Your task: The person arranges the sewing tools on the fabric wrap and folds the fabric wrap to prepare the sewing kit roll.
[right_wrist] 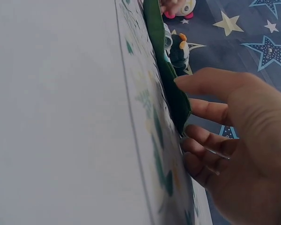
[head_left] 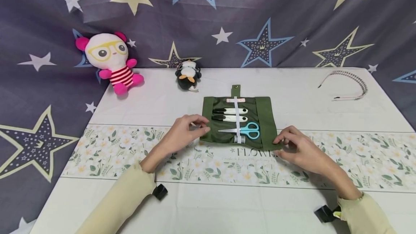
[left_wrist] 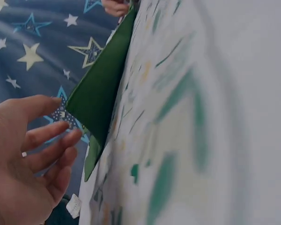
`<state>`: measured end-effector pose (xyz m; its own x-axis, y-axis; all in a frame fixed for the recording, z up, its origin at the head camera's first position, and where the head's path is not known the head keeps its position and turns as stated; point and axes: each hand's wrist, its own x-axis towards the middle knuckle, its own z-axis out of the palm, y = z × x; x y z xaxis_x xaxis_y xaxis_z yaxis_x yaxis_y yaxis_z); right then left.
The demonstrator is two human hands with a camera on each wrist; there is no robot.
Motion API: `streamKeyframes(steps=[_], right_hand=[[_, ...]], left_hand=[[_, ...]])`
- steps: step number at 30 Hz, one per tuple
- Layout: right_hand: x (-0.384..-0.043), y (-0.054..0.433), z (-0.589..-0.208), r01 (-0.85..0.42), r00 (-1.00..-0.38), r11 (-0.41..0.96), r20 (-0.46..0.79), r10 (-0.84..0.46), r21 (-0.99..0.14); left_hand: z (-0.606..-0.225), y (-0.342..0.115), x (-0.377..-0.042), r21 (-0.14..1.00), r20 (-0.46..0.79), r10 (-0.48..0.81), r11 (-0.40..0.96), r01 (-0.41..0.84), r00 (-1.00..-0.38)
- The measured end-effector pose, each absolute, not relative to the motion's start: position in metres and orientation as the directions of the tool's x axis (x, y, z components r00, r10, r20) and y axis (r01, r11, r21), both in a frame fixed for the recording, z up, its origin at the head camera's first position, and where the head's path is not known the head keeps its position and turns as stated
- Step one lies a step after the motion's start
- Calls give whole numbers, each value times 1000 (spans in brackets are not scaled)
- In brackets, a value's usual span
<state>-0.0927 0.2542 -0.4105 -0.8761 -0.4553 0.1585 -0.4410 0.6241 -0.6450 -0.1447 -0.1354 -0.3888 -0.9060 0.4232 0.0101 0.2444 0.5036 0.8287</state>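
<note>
An unfolded green fabric pouch (head_left: 267, 118) lies on the table between both hands. A white elastic strap (head_left: 237, 111) runs across its middle over blue-handled scissors (head_left: 251, 130), two white tools with black tips (head_left: 238, 111), a small pinkish strip (head_left: 230, 100) and a small silvery item (head_left: 242, 139). At the pouch's left edge is my left hand (head_left: 186, 131), fingers loosely bent, thumb and index apart. My right hand (head_left: 300, 149) is at the lower right corner, fingertips at the edge. In the right wrist view the thumb (right_wrist: 210, 82) appears to touch the green fabric (right_wrist: 173, 89).
A pink and white plush toy (head_left: 107, 55) sits at the back left, with a small penguin plush (head_left: 188, 75) to its right. A headband (head_left: 357, 82) lies at the back right. Behind the table hangs a star-patterned curtain (head_left: 195, 24). A floral strip (head_left: 123, 147) crosses the tabletop.
</note>
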Motion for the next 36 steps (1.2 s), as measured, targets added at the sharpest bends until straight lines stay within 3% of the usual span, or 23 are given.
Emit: streamKeyframes(steps=[9, 23, 29, 36], right_hand=[[-95, 254, -412, -496, -853, 651, 182, -489, -575], [-95, 253, -412, -572, -818, 635, 302, -490, -520], [-95, 253, -411, -552, -834, 661, 310, -457, -508], [-97, 253, -410, -549, -836, 663, 335, -436, -509]], left_hand=[[-399, -149, -118, 773, 85, 480, 522, 362, -873], [-407, -153, -114, 694, 235, 496, 517, 502, -836], [-411, -155, -117, 690, 267, 491, 503, 520, -829], [-413, -155, -119, 716, 229, 446, 525, 460, -865]])
